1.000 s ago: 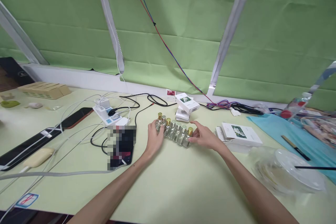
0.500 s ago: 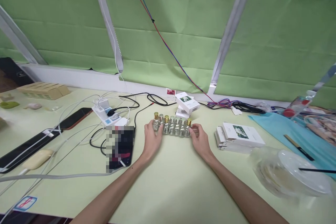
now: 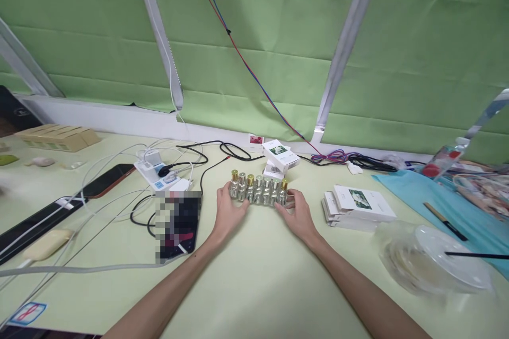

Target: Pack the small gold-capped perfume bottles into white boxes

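Bottles [image 3: 259, 190]: seven small capped ones, side by side in a close row on the tabletop [image 3: 258, 280], between the two hands; they appear upright, though whether every base sits flat cannot be told.
Left hand [image 3: 229, 213]: grip partly closed around the row's left end, thumb in front, fingers at the outer side; pressure cannot be judged.
Right hand [image 3: 297, 214]: grip partly closed at the gold-capped right end, thumb in front, fingers outside and partly hidden.
Middle of row: no fingers there; these bottles appear to rely on side pressure and their neighbours. Uneven squeezing could buckle the line and push one out or over.
Lifting risk: if the row were raised with too little end pressure, the central bottles could slip; smooth glass-like sides would make this worse.
Box stack [image 3: 280, 158]: just behind the row, its top box askew; a backward push could topple it.
Dark device [image 3: 186, 230]: near the left forearm, with a cable alongside; a sideways sweep could catch either.
White boxes [image 3: 361, 204]: right of the right hand, apart from it; a wide elbow or wrist swing could disturb the pile.
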The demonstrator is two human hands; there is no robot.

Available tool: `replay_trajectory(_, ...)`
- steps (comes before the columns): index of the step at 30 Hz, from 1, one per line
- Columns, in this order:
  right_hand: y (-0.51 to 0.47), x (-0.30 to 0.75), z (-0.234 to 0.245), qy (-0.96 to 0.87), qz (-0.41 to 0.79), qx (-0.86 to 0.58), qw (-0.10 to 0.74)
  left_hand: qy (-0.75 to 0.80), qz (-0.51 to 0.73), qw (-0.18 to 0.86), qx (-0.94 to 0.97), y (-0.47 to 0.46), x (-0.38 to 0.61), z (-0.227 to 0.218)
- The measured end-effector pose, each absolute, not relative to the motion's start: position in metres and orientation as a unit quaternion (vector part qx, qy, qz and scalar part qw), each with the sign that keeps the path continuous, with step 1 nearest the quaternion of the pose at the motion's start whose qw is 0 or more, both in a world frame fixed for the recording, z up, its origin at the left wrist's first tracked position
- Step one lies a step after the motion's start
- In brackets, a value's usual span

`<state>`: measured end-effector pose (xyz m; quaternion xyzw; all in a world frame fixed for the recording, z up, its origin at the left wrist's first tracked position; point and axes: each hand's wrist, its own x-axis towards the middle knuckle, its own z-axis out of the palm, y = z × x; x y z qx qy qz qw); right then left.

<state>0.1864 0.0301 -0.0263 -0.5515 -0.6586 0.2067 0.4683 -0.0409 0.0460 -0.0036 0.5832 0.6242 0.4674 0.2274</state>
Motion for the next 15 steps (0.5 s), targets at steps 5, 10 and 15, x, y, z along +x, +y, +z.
replay_trajectory(5,0.0309,0.1874,-0.0301,-0.675,0.191,-0.546,0.458,0.608,0.484,0.219,0.59,0.0447,-0.0386,-0.0038)
replay_trajectory(10,0.0329,0.1886,-0.031,-0.679,0.193,-0.552,0.444,0.597,0.493,0.229,0.59,0.0475,-0.039,-0.0068)
replay_trajectory(15,0.0328,0.1891,-0.0315,-0.685,0.195,-0.55,0.437,0.597,0.497,0.233,0.585,0.0473,-0.0378,-0.0066)
